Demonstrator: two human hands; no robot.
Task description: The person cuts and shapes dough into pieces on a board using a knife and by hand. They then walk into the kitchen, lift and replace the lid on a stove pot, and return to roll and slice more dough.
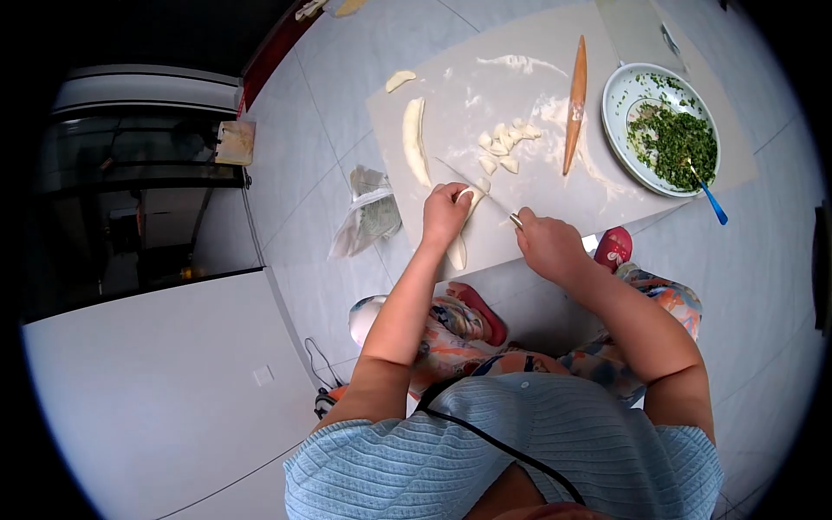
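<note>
My left hand (445, 213) is closed around a roll of dough (458, 252) near the front edge of the pastry mat (529, 225). In my right hand (551, 246) is a knife (497, 202), its thin blade slanting across the end of that roll. Just beyond the blade lie several cut dough pieces (500, 141) on floury mat. A second, longer dough roll (416, 143) rests on the left of the mat, with a small dough piece (400, 81) above it.
A tapered wooden rolling pin (576, 106) lies right of the cut pieces. Farther right stands a white bowl (614, 130) of chopped green filling with a blue-handled spoon (716, 206). A plastic bag (367, 217) sits on the tiled floor at the mat's left edge.
</note>
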